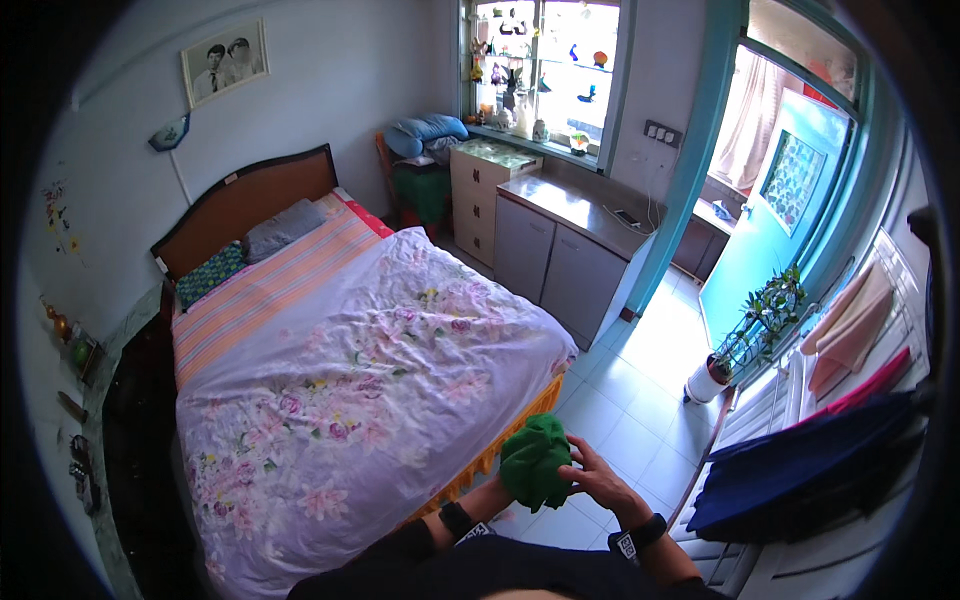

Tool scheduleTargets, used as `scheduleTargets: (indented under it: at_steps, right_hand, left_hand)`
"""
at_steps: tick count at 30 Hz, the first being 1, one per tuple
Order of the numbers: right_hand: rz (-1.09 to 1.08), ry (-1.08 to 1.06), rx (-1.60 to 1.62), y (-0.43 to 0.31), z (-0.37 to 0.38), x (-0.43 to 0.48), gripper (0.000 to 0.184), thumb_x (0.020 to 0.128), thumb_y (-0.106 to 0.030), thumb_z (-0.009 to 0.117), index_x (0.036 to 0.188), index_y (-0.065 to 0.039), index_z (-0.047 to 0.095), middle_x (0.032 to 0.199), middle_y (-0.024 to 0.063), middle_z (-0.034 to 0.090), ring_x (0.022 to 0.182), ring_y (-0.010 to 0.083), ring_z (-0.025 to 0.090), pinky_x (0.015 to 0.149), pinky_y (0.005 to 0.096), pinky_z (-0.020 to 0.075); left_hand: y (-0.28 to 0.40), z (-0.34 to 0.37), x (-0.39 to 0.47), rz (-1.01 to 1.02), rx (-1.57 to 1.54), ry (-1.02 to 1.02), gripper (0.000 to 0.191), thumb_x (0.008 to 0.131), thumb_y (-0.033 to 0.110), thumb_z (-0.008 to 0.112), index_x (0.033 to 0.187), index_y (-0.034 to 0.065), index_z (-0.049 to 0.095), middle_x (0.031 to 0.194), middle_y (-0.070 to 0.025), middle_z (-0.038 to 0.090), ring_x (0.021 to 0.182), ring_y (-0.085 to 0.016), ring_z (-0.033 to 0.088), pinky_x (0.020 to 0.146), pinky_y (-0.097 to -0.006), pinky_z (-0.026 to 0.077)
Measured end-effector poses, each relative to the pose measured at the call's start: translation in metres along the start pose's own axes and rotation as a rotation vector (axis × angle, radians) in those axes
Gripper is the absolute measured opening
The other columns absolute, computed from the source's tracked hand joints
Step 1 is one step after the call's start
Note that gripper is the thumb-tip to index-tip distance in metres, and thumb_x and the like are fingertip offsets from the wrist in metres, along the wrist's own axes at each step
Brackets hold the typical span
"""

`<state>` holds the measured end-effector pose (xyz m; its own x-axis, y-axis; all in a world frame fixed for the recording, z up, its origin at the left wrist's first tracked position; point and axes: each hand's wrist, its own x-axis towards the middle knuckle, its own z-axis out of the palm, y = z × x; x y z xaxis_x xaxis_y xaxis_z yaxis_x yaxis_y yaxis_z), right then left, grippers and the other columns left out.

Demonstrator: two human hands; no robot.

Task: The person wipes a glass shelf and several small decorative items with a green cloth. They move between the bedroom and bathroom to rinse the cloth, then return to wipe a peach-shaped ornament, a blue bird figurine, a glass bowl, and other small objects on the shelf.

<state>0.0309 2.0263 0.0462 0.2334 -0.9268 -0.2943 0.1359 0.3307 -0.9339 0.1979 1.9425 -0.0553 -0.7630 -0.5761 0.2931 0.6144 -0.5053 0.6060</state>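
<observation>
A bunched green cloth [536,461] is held up in front of me, beside the near edge of the bed. My left hand [504,487] is mostly hidden behind or inside the cloth; only the wrist and the edge of the hand show. My right hand [596,476] is at the cloth's right side, fingers spread and curved, with the thumb and fingertips against it. Each wrist wears a black band. Under the cloth lies the bed's floral duvet [390,360] to the left and the tiled floor to the right.
The bed has an orange frill [480,457], striped sheet [277,285] and pillows. Cabinets [559,255] stand beyond it under a window. At the right are a potted plant [709,375], an open turquoise door [776,195] and a rack hung with dark blue cloth [795,472].
</observation>
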Motion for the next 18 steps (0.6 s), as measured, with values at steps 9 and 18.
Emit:
scheduleTargets:
  at_steps: [9, 18]
  right_hand:
    - [0.021, 0.402, -0.186, -0.067, -0.170, 0.068, 0.089, 0.082, -0.038, 0.070, 0.149, -0.018, 0.015, 0.150, 0.0224, 0.017, 0.121, 0.0382, 0.047, 0.088, 0.0467, 0.0486]
    - [0.030, -0.086, 0.061, -0.119, -0.349, 0.170, 0.096, 0.082, -0.042, 0.069, 0.149, -0.015, 0.006, 0.147, 0.0211, 0.026, 0.123, 0.0341, 0.045, 0.092, 0.0471, 0.0485]
  left_hand:
    - [-0.042, -0.070, 0.215, -0.106, -0.268, -0.063, 0.037, 0.094, 0.024, 0.054, 0.127, 0.0091, 0.044, 0.121, -0.0088, 0.052, 0.108, -0.020, 0.056, 0.091, -0.0339, 0.050]
    - [-0.085, -0.129, 0.381, 0.282, 1.222, -0.098, 0.048, 0.092, 0.032, 0.056, 0.133, 0.0120, 0.041, 0.130, -0.0058, 0.048, 0.123, -0.018, 0.045, 0.107, -0.0353, 0.035]
